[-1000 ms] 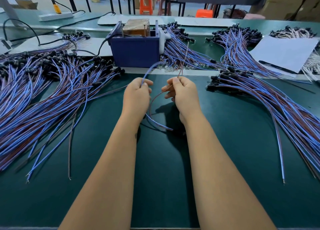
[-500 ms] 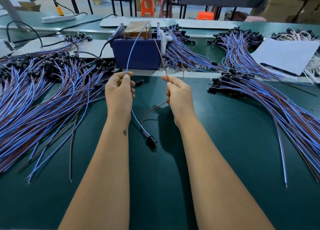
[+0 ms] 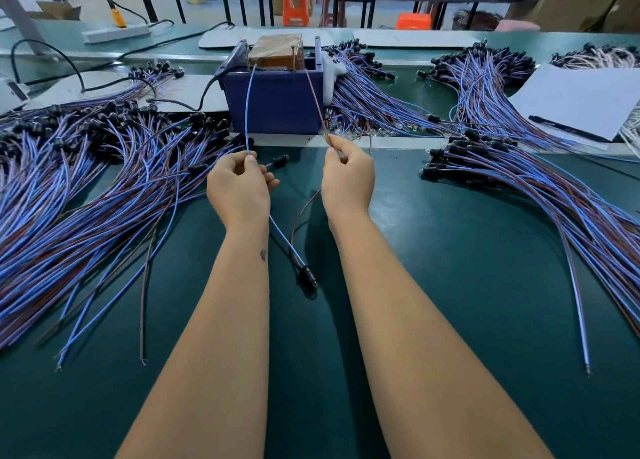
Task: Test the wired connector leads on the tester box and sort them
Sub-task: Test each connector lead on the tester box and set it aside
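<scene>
The table [image 3: 450,320] has a flat, dark green top, and it sits in a big work room with more tables behind it. Thin wires lie all over it in big heaps.

The step in hand looks like the test itself. The left hand [image 3: 239,185] pinches the blue wire [image 3: 247,112] between thumb and finger. The right hand [image 3: 348,178] pinches the brown wire [image 3: 315,102] the same way. Both grips are narrow and tight on the wire. Above each grip, the wire stands up and reaches to the top of the tester box [image 3: 277,105], which sits just past the hands. I cannot tell if the bare tips touch metal there. Below the grips, the two wires hang down and meet at a small black connector [image 3: 308,276], which lies on the table between the arms.

The next move likely calls for holding both tips steady on the box, then laying this lead on one heap. The untested pile [image 3: 86,188] seems to be out past the left grip, and the sorted pile [image 3: 519,181] out past the right grip, but I am only guessing which is which.

The wires are long, thin and bendy, with smooth plastic skins. The connector is a short, round, hard plug. The box is blue plastic with straight sides, and a brown block sits inside it.
</scene>
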